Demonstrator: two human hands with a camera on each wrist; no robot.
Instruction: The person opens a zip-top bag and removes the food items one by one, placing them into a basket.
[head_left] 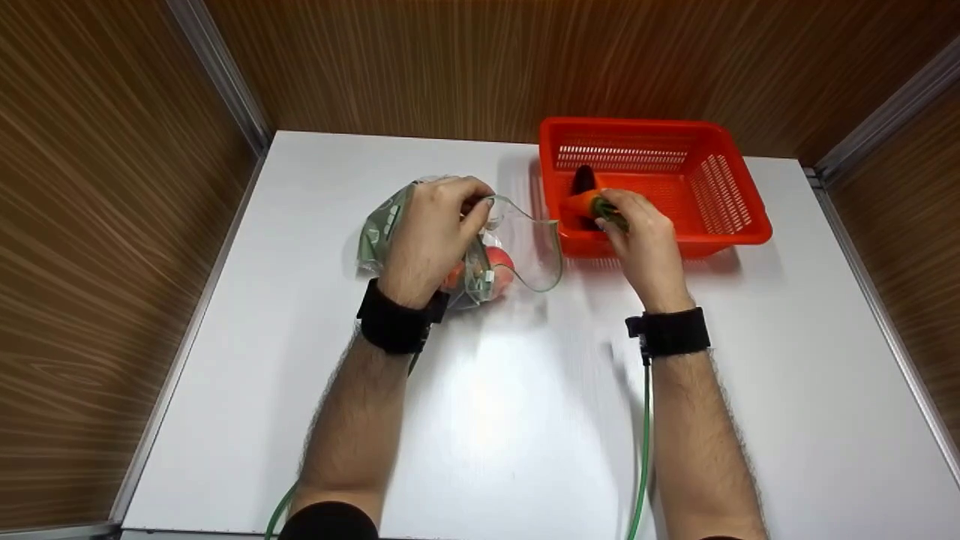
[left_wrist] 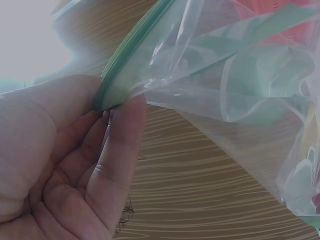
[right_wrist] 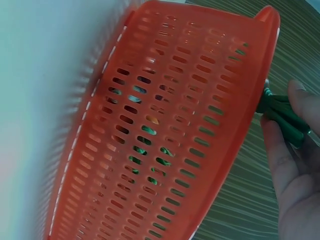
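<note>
My left hand (head_left: 431,236) pinches the rim of a clear zip bag (head_left: 381,229) between thumb and fingers; its green seal strip (left_wrist: 127,55) shows in the left wrist view. The bag lies on the table with its mouth spread toward the right. A round pinkish-red fruit (head_left: 500,270) and other orange-red things show through the plastic. My right hand (head_left: 646,244) grips the green leafy top (right_wrist: 285,117) of a carrot (head_left: 580,204) at the red basket's near left side. A dark, elongated thing (head_left: 583,178) lies in the basket behind the carrot.
The red slotted basket (head_left: 739,202) stands at the back right of the white table (head_left: 495,420). Brown wood-grain panels (head_left: 420,67) close off the back and both sides. A green cable (head_left: 643,450) runs from the right wristband down the table.
</note>
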